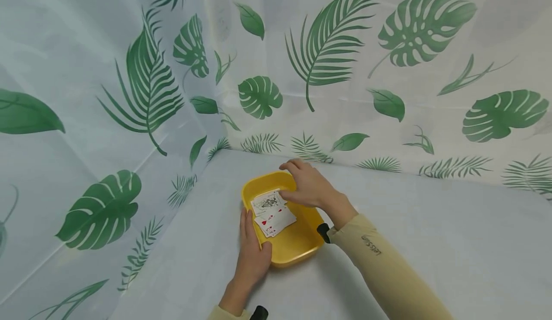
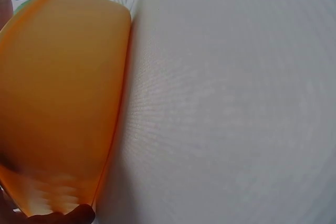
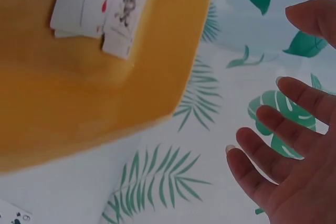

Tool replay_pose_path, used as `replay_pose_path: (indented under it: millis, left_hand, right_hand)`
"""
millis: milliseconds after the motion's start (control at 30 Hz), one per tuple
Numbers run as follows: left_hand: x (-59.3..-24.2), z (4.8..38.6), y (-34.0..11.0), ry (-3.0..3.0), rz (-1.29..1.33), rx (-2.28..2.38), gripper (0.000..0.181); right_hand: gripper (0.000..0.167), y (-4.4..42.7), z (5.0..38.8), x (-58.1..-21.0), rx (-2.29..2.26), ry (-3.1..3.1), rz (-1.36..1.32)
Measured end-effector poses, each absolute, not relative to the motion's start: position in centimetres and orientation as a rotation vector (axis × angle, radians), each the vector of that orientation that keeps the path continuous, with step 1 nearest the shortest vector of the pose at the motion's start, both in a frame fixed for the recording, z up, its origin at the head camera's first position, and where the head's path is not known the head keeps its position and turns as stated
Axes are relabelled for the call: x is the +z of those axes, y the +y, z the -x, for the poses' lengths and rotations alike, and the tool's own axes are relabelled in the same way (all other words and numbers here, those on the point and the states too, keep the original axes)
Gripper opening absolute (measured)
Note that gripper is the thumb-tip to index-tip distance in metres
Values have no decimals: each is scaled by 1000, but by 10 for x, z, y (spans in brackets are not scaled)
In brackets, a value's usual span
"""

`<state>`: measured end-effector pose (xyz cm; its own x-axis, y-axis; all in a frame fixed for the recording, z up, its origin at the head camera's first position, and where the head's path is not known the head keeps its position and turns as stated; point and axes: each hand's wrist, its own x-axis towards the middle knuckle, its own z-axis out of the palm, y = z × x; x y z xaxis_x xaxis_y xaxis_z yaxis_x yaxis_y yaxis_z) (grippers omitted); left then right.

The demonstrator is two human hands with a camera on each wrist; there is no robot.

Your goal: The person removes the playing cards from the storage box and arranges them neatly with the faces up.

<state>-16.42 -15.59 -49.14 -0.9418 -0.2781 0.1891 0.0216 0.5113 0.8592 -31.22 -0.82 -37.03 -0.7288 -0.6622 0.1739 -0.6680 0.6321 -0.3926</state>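
Observation:
A yellow tray (image 1: 297, 243) holds several loose, overlapping playing cards (image 1: 276, 222), a joker (image 1: 268, 203) among them. My left hand (image 1: 252, 255) grips the tray's near left side, the fingers along the outer wall and the thumb at the rim. In the left wrist view, fingertips touch the lower end of the tray (image 2: 63, 87). Over the tray's far right part is my right hand (image 1: 310, 183), fingers spread. The right wrist view shows this hand (image 3: 299, 156) empty, apart from the tray (image 3: 163, 61) and the joker (image 3: 126, 11).
Outside the tray, a black-suited card (image 3: 14, 214) lies at the lower left of the right wrist view. The tray stands on a white surface (image 1: 409, 243). Behind and at the left rise white sheets with green leaf prints (image 1: 336, 37). A dark band (image 1: 323, 233) is at my right wrist.

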Motion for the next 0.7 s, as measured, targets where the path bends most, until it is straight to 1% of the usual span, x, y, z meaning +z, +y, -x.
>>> replay_pose_path:
  millis: [300,700]
  left_hand:
    - [-491,164,-158,-2410,-182,-1412,86]
    - [-492,165,-156,-2422,-165,-1414,86]
  right_hand:
    - [68,-34,311,-388,628,-2879,-1171]
    - [70,-61,314,-413,451,-2987,-1194]
